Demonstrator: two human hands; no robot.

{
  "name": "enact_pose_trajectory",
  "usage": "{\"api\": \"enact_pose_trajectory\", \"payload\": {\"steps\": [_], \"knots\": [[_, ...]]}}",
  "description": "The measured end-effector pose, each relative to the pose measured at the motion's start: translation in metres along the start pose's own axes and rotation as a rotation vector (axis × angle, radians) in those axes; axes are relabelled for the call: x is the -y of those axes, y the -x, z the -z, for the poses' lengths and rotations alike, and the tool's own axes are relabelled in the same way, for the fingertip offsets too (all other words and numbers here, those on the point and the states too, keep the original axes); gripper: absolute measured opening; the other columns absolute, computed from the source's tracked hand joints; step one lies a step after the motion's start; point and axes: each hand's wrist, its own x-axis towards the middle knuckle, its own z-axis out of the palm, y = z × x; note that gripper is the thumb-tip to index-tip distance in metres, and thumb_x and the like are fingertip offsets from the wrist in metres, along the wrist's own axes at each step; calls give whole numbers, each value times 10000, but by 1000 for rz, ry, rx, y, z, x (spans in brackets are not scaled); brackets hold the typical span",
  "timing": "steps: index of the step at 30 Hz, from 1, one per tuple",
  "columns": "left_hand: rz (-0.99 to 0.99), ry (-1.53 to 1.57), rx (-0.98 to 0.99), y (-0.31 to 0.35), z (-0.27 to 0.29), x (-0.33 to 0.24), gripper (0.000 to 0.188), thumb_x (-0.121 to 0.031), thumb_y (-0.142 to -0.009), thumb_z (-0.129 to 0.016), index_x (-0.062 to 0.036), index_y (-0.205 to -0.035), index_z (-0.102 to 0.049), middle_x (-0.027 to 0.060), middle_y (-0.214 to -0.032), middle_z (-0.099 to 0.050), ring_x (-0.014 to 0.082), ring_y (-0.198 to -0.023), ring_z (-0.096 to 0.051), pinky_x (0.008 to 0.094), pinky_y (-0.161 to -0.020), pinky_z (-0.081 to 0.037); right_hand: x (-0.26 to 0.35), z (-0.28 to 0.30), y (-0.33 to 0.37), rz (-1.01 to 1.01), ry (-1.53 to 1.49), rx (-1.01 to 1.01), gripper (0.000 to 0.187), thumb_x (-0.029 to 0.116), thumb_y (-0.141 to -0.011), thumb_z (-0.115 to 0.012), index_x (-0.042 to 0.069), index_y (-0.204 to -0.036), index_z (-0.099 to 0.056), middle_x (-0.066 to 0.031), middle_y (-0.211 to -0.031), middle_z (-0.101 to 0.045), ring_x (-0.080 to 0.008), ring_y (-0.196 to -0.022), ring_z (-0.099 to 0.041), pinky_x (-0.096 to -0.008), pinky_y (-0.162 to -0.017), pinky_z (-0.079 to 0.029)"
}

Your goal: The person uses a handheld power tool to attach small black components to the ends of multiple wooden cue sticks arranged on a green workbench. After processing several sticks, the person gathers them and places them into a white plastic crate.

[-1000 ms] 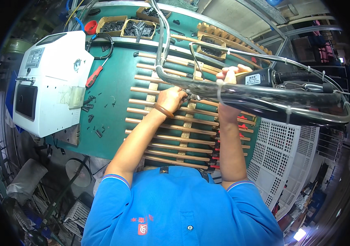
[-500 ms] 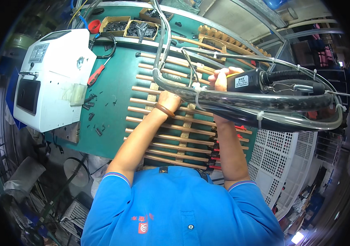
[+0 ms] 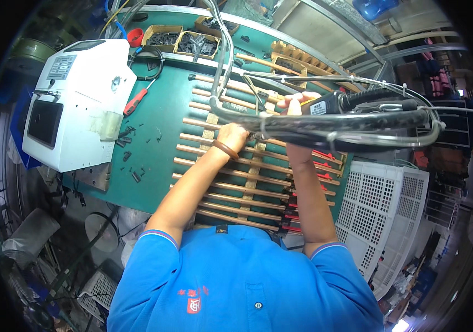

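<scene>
Below my chest, a row of copper-coloured rods (image 3: 228, 173) lies side by side across the green bench, resting on pale slotted strips. My left hand (image 3: 232, 136) is closed low over the rods near their middle; its fingertips are turned away, so what they pinch is hidden. My right hand (image 3: 292, 105) wraps its fingers round the front end of a black corded power tool (image 3: 328, 105) with a white label. A thick bundle of hoses (image 3: 347, 124) crosses in front of that hand and hides its palm. Red and black clamps (image 3: 292, 213) sit at the rods' right ends.
At left stands a white machine (image 3: 78, 105), with a red-handled screwdriver (image 3: 135, 102) beside it. Small black parts (image 3: 128, 141) lie scattered on the bench. Cardboard boxes (image 3: 164, 37) of black parts and a red cup (image 3: 135, 37) are at the back. White perforated crates (image 3: 372, 205) stand at right.
The hose bundle and the power tool have shifted slightly left and up. My left hand has moved a little to the right along the rods, still closed. My right hand keeps its grip.
</scene>
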Motion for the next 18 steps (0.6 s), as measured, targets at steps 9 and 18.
{"api": "enact_pose_trajectory", "payload": {"steps": [9, 18], "knots": [[393, 699, -98, 18, 52, -39, 396, -113, -834, -635, -56, -1213, -536, 39, -865, -555, 134, -754, -548, 274, -615, -463, 103, -43, -32, 497, 500, -94, 267, 21, -781, -623, -10, -1031, -534, -121, -805, -639, -199, -680, -640, -275, -589, -493], [631, 1362, 168, 76, 64, -71, 368, -166, -931, -539, -25, -1252, -426, 90, -1049, -610, 34, -533, -451, 141, -420, -344, 96, -28, -11, 393, 447, -181, 244, 9, -795, -620, -1, -1027, -545, -114, -799, -635, -181, -672, -625, -272, -593, -482]]}}
